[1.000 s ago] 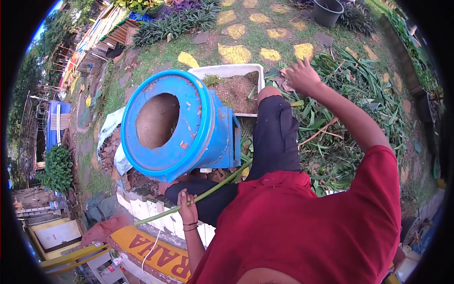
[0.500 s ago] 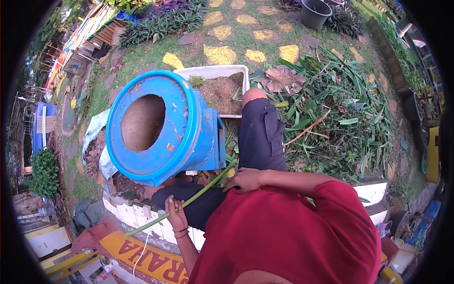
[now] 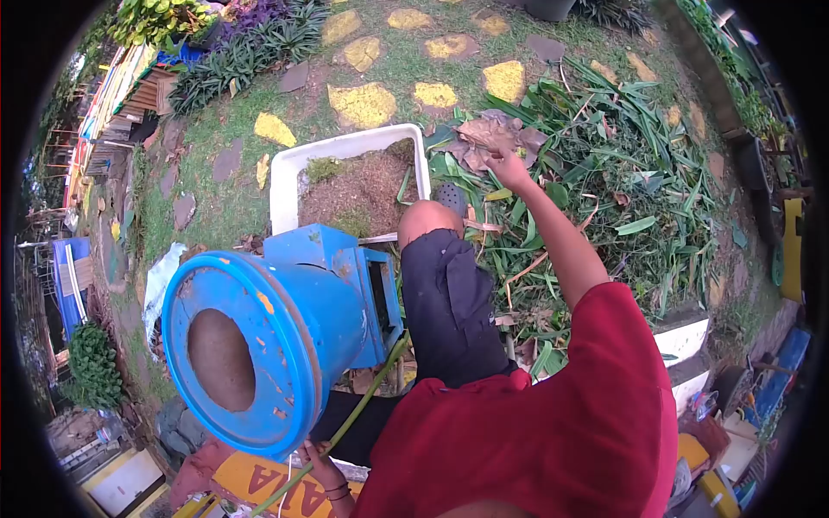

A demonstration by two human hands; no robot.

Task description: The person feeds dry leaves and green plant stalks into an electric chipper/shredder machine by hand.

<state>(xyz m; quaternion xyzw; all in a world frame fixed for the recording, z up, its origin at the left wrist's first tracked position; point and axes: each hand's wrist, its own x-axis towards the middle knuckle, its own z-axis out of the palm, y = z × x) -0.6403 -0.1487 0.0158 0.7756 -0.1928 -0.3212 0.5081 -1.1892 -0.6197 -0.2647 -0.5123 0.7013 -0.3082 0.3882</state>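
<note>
A long green plant stalk [image 3: 370, 393] slants across my lap, and my left hand [image 3: 319, 462] is closed around it below the blue machine's rim. The blue machine [image 3: 345, 311], with a round drum-like hopper and an oval opening, stands tilted at my left knee. My right hand [image 3: 509, 166] is stretched forward over the leaf pile, fingers apart, right at a large dry brown leaf [image 3: 477, 138]. Around it lies a heap of cut green leaves [image 3: 596, 186].
Beyond the machine sits a white tub [image 3: 285, 194] holding brown shredded matter with green bits. Yellow stepping stones [image 3: 363, 105] cross the grass behind it. A low white-tiled edge [image 3: 682, 350] is at the right, and a yellow lettered board [image 3: 259, 479] at the lower left.
My right hand has left my lap and reached forward to the dry leaf. The view has shifted, and the machine appears lower and further left. My left hand still holds the stalk.
</note>
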